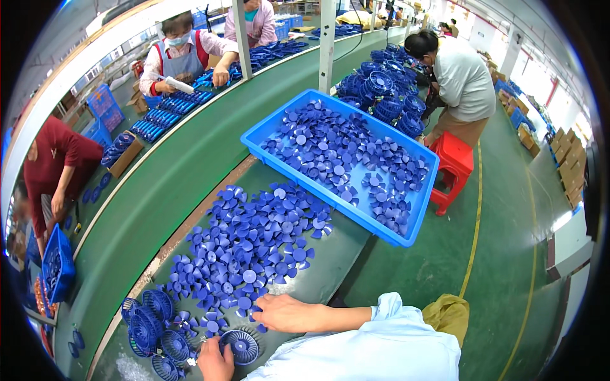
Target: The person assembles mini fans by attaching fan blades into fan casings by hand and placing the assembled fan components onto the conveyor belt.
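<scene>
Resting on the green bench (333, 257) by the left hand (216, 360), 1 cage (241, 348) is round, deep blue and bowl-like, its thin ribs fanning out from a solid centre to a ring rim. The left hand's fingers are bent at that cage's left edge; whether they grip the rim, I cannot tell. The right hand (284, 313) is at the near edge of the blades (249, 276), its fingers curled and set narrow; whether they pinch 1, I cannot tell. Each blade is violet-blue and smooth, with a flat round hub and broad, curved vanes; many lie hub up, some shining paler. They spread over the bench in a loose, overlapping heap. Left of the single cage, more cages (145, 327) lie clustered, tilted at various angles. Beyond the heap, a bright blue tray (361, 180) holds many more blades, its floor showing between them. Past the tray are a red stool (453, 162) and 1 stooping person (467, 79) in a pale top, near piled blue cages. Across the green belt (184, 184), a masked person (181, 54) leans over rows of blue parts (168, 117).
</scene>
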Motion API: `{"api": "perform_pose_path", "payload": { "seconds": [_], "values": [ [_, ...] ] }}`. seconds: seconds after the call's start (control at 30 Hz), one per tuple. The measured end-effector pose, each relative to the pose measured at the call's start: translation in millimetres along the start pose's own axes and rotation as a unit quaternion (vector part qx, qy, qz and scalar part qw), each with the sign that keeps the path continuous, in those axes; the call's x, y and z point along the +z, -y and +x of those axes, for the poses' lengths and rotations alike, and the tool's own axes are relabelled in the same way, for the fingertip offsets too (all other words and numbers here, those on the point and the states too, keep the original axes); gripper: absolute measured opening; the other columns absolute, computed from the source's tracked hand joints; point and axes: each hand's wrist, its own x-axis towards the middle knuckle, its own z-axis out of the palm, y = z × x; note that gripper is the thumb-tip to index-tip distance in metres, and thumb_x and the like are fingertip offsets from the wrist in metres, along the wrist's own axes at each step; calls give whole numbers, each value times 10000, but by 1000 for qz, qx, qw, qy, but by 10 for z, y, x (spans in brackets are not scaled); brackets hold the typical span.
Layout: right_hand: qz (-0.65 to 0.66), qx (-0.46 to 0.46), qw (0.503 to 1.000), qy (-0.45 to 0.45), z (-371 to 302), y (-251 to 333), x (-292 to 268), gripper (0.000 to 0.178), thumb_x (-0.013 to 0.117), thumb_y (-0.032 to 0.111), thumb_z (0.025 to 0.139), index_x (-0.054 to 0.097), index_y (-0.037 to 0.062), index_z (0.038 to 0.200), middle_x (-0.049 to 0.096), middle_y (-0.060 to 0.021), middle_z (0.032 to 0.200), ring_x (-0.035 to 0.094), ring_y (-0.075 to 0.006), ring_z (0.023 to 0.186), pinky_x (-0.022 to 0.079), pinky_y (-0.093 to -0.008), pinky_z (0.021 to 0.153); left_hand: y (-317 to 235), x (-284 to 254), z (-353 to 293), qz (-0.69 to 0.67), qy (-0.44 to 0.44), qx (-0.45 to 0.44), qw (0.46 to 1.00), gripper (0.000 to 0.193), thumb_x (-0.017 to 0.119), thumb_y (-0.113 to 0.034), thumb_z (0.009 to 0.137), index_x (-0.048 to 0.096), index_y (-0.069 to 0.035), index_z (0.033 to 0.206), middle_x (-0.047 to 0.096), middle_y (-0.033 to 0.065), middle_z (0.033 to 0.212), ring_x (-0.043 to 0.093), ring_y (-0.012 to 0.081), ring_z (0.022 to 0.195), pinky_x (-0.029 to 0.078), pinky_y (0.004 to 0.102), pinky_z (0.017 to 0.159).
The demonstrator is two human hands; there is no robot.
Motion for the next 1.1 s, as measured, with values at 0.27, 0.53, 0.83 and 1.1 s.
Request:
{"api": "perform_pose_path", "payload": {
  "seconds": [0.27,0.53,0.83,1.1],
  "values": [
    [5,-26,999,-37,3,23,41,324,674,101,778,610,-18,1072,546,-201,1012,572,-366,966,516,-450,750,25,-144,-29,-193,-66,-63,977,142,620,-106,911,627,-11,1016,672,155,900,651,281,806,514,381,743],
    [160,-58,984,-47,87,-4,15,418,715,266,849,585,61,1189,566,-109,959,606,-257,803,495,-390,691,-138,-746,248,-623,-39,-119,772,309,696,-206,888,599,-14,1109,638,19,942,615,125,819,520,289,751],
    [373,55,894,-243,158,-95,-40,382,778,184,826,655,61,1166,583,-31,846,520,-78,654,443,-256,596,-782,-734,923,-766,-20,-50,641,347,614,-259,955,531,-65,1230,644,177,1174,696,312,912,604,432,709],
    [434,194,810,-344,100,-164,-336,349,776,155,836,674,46,1152,644,0,865,589,-56,721,512,-231,658,-451,-301,803,-768,-15,-64,638,447,670,-123,831,512,19,1224,643,160,1143,680,277,995,582,363,806]
  ]
}}
